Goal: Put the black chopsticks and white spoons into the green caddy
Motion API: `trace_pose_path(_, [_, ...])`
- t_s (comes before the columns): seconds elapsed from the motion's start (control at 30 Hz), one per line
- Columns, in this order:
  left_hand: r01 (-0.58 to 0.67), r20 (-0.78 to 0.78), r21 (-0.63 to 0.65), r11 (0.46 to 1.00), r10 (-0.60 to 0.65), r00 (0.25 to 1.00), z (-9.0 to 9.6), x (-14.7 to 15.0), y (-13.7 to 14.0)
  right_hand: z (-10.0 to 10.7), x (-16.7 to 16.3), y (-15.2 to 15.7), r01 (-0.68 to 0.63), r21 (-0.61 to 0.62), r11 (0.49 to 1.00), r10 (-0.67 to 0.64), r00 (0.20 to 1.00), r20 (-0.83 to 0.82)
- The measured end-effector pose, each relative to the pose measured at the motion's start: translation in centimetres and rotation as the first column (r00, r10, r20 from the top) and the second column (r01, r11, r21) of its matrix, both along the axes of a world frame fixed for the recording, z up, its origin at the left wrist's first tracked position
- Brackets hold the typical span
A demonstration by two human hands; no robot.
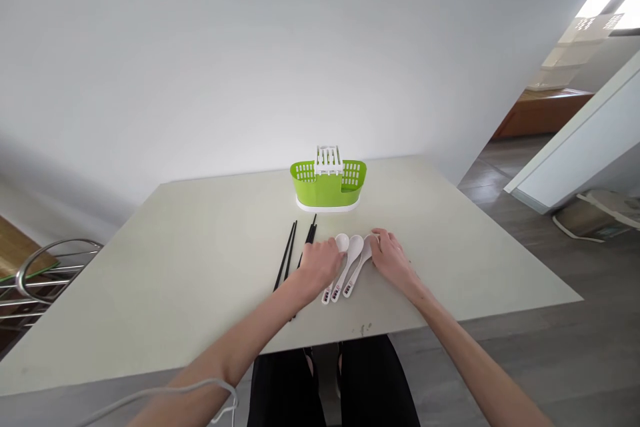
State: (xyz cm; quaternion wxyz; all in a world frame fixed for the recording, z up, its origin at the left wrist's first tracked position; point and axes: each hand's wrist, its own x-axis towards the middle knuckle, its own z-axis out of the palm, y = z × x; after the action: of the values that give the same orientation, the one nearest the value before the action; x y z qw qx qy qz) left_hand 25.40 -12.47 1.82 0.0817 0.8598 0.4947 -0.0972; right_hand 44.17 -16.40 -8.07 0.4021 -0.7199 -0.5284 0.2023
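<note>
Three white spoons (352,255) lie side by side on the table, bowls pointing away from me, with printed marks on their handles. My left hand (321,261) has its fingers curled at the bowl of the leftmost spoon and partly covers it. At the bowl of the rightmost spoon (363,255), my right hand (393,257) has its fingertips pressed on the rim. Black chopsticks (286,257) lie left of the spoons. A second group of black chopsticks (311,232) passes beneath my left hand and forearm, which hide part of it.
A green basket (327,192) with a white slatted top and white base stands near the wall behind the spoons. The pale table (200,247) has its front edge close to my legs. A metal rack (45,280) is at the left, and a white cable (200,383) crosses my left arm.
</note>
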Motion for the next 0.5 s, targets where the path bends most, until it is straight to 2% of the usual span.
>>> trace_pose_path(0.1, [0.006, 0.107, 0.220, 0.975, -0.030, 0.994, 2.1, -1.0, 2.9, 0.2, 1.1, -1.1, 0.001, -0.015, 1.000, -0.002, 0.998, -0.059])
trace_pose_path(0.17, [-0.003, 0.180, 0.424, 0.906, -0.081, 0.980, 3.3, -1.8, 5.6, 0.3, 2.0, -2.2, -0.016, -0.018, 1.000, 0.014, 0.994, -0.110])
trace_pose_path(0.23, [-0.013, 0.214, 0.538, 0.843, -0.121, 0.969, 4.1, -2.5, 8.3, 0.4, 2.7, -3.3, -0.030, -0.013, 0.999, 0.027, 0.987, -0.158])
trace_pose_path(0.3, [0.036, 0.206, 0.555, 0.831, -0.179, 0.962, 4.2, -2.9, 10.6, 0.4, 3.0, -4.2, -0.031, -0.004, 1.000, 0.029, 0.978, -0.209])
trace_pose_path(0.37, [0.106, 0.176, 0.512, 0.852, -0.225, 0.958, 3.9, -3.1, 12.2, 0.3, 3.0, -4.8, -0.024, 0.024, 0.999, 0.029, 0.969, -0.245])
trace_pose_path(0.5, [0.173, 0.147, 0.449, 0.877, -0.263, 0.954, 3.1, -3.4, 13.5, -0.1, 2.7, -5.0, -0.015, 0.098, 0.995, 0.035, 0.976, -0.213])
